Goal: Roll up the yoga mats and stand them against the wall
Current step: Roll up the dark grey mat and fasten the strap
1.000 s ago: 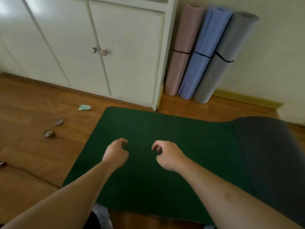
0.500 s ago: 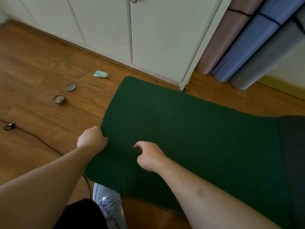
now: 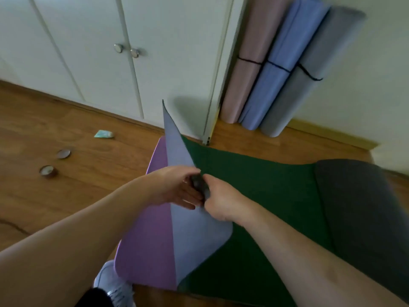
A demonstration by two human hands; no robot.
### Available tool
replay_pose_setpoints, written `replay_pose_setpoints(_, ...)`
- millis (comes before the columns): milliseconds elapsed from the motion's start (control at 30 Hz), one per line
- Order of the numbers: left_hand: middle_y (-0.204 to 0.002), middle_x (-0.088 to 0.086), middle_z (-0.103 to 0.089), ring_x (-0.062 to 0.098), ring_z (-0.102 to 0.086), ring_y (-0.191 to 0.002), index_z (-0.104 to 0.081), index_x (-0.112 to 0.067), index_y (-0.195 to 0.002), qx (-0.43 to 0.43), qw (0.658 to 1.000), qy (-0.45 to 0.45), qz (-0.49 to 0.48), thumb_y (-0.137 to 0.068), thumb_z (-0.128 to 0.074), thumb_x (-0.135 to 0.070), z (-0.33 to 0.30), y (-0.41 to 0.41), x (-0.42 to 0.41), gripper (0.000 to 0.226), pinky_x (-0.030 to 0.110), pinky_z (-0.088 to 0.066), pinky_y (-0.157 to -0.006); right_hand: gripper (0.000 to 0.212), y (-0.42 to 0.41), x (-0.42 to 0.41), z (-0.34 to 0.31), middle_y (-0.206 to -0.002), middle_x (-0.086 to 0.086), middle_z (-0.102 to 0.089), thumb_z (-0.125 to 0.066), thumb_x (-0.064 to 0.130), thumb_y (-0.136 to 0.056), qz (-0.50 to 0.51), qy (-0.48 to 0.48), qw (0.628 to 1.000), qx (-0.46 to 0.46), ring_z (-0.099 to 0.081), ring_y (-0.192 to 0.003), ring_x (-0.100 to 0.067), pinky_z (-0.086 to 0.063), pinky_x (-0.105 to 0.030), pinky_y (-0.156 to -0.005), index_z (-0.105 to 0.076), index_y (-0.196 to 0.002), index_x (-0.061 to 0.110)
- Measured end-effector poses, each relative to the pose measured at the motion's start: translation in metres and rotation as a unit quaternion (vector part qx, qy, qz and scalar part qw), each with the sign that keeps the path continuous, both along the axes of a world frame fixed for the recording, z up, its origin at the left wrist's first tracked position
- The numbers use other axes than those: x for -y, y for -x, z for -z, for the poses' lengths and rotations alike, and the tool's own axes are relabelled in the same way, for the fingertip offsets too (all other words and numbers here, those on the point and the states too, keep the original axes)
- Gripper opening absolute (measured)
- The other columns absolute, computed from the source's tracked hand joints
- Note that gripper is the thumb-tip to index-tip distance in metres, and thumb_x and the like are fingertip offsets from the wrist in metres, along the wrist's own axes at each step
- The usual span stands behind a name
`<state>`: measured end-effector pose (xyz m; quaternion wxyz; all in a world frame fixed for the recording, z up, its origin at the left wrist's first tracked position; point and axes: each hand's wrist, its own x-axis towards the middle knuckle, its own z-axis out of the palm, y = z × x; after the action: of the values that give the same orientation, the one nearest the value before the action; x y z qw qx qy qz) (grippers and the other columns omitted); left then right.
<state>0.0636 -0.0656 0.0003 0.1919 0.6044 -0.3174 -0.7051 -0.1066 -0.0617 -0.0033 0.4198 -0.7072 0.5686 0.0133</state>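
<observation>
Green yoga mat [image 3: 254, 196] spread flat on the wooden floor [image 3: 66, 196], with its left end lifted and folded back toward the right, showing a grey-blue underside [image 3: 188, 229]. Lifted flap peaked in a point near the cabinet [image 3: 99, 52], sloping down to a rounded corner toward the near edge. Beneath it, a purple mat [image 3: 143, 240] laid bare on the floor, just left of the fold line.

Left hand [image 3: 174, 187] and right hand [image 3: 219, 202] met at the folded edge, about midway along the flap. Right hand curled tight around the mat's edge, pinching it at the start of a roll. Left hand with fingers fairly straight, laid against the underside just beside the right; whether pinching or only pressing, cannot tell through the blur. Green surface stretching away to the right of both hands, underside lying to the left and toward the body.

Against the wall [image 3: 365, 96], three rolled mats propped at a lean and touching side by side: pink [image 3: 247, 69], blue [image 3: 276, 67], grey [image 3: 309, 80], each bound with a black strap. Dark grey mat [image 3: 358, 213] overlapping the green one's right end. On the floor at left, two small round tins [image 3: 48, 171] and a crumpled green wrapper [image 3: 103, 134]. White shoe [image 3: 112, 284] at the bottom edge.
</observation>
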Motion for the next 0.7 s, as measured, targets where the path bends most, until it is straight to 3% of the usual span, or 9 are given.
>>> replay_pose_setpoints(67,-0.113,0.017,-0.076,0.029,-0.076,-0.101,-0.062,-0.004,-0.129,0.055,0.989,0.090,0.107,-0.102,-0.064,-0.038,-0.029,0.029,-0.003,0.043,0.046,-0.062,-0.092,0.018,0.041,-0.002,-0.022,-0.114,0.000,-0.071,-0.056,0.022,-0.101,0.049,0.034,0.998,-0.006,-0.067,-0.106,-0.023,-0.054,-0.040,-0.088,-0.063,-0.117,0.023)
replay_pose_setpoints(133,-0.135,0.004,-0.061,0.023,-0.068,-0.112,-0.045,-0.018,-0.146,0.230,0.903,0.269,0.245,-0.090,-0.079,-0.034,-0.054,0.051,-0.005,0.067,0.037,-0.063,-0.083,0.017,0.081,-0.007,-0.047,-0.112,-0.004,-0.072,-0.053,0.020,-0.098,0.083,0.044,0.995,-0.035,-0.068,-0.104,-0.025,-0.057,-0.041,-0.087,-0.066,-0.109,0.019)
replay_pose_setpoints(200,-0.159,0.004,-0.028,0.029,-0.046,-0.138,-0.011,-0.030,-0.161,0.416,0.715,0.431,0.361,-0.081,-0.084,-0.023,-0.067,0.074,-0.011,0.109,0.038,-0.057,-0.097,0.022,0.119,-0.015,-0.069,-0.114,-0.005,-0.070,-0.050,0.013,-0.097,0.101,0.032,0.993,-0.050,-0.068,-0.104,-0.027,-0.057,-0.040,-0.085,-0.065,-0.114,0.016)
replay_pose_setpoints(267,-0.169,0.009,0.007,0.037,-0.006,-0.158,0.019,-0.032,-0.162,0.524,0.520,0.519,0.431,-0.080,-0.086,-0.018,-0.078,0.102,-0.020,0.134,0.051,-0.029,-0.125,0.035,0.151,-0.022,-0.086,-0.120,-0.007,-0.067,-0.048,0.007,-0.094,0.095,0.010,0.993,-0.067,-0.066,-0.110,-0.028,-0.053,-0.036,-0.083,-0.062,-0.125,0.014)
replay_pose_setpoints(300,-0.169,0.010,0.016,0.037,0.009,-0.159,0.027,-0.031,-0.160,0.544,0.464,0.538,0.447,-0.080,-0.086,-0.021,-0.085,0.118,-0.022,0.138,0.056,-0.014,-0.129,0.037,0.167,-0.025,-0.090,-0.120,-0.007,-0.067,-0.048,0.005,-0.092,0.089,0.002,0.993,-0.079,-0.066,-0.109,-0.028,-0.053,-0.035,-0.081,-0.062,-0.125,0.014)
replay_pose_setpoints(400,-0.168,0.010,-0.007,0.033,0.000,-0.160,0.006,-0.022,-0.164,0.541,0.399,0.568,0.476,-0.081,-0.086,-0.038,-0.098,0.173,-0.009,0.125,0.057,-0.002,-0.129,0.040,0.215,-0.030,-0.101,-0.114,-0.008,-0.069,-0.050,0.001,-0.086,0.075,-0.003,0.993,-0.092,-0.067,-0.106,-0.029,-0.055,-0.037,-0.079,-0.064,-0.121,0.012)
replay_pose_setpoints(500,-0.136,0.002,-0.051,0.024,-0.047,-0.130,-0.042,-0.017,-0.139,0.499,0.376,0.598,0.502,-0.072,-0.087,-0.051,-0.101,0.232,0.011,0.088,0.039,-0.027,-0.120,0.045,0.267,-0.032,-0.113,-0.122,-0.009,-0.070,-0.066,-0.005,-0.085,0.069,-0.023,0.993,-0.089,-0.068,-0.111,-0.029,-0.060,-0.049,-0.093,-0.064,-0.128,0.008)
replay_pose_setpoints(600,-0.117,-0.003,-0.063,0.020,-0.059,-0.108,-0.053,-0.023,-0.115,0.469,0.388,0.575,0.547,-0.083,-0.081,-0.047,-0.086,0.280,0.026,0.049,0.033,-0.044,-0.092,0.043,0.337,-0.035,-0.107,-0.125,0.000,-0.069,-0.076,0.011,-0.095,0.112,-0.072,0.990,-0.051,-0.070,-0.111,-0.020,-0.062,-0.040,-0.094,-0.061,-0.134,0.017)
replay_pose_setpoints(700,-0.113,-0.005,-0.065,0.018,-0.064,-0.101,-0.057,-0.027,-0.111,0.442,0.367,0.562,0.595,-0.094,-0.071,-0.041,-0.052,0.327,0.031,0.026,0.037,-0.050,-0.089,0.026,0.424,-0.046,-0.066,-0.120,0.002,-0.072,-0.068,0.033,-0.104,0.238,-0.120,0.964,0.010,-0.072,-0.108,-0.017,-0.061,-0.040,-0.098,-0.063,-0.127,0.024)
